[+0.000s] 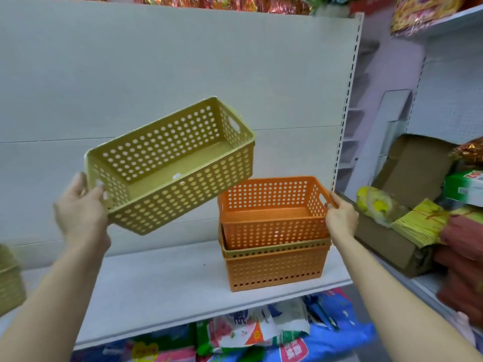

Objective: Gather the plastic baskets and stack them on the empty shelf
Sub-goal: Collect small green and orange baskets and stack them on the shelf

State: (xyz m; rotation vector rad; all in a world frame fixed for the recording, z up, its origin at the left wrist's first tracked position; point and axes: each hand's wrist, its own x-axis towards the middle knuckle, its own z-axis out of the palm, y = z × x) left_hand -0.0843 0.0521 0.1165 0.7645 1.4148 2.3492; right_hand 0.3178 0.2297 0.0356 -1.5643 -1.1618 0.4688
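The left hand grips the near end of an olive-yellow perforated basket, fingers curled over its rim, holding it tilted in the air, up and left of the orange basket stack. That stack stands on the white shelf; the right hand holds the handle slot of its top basket, fingers hooked round the edge. The stacking step seems under way: next, the yellow basket likely needs levelling and lowering squarely into the stack's top basket.
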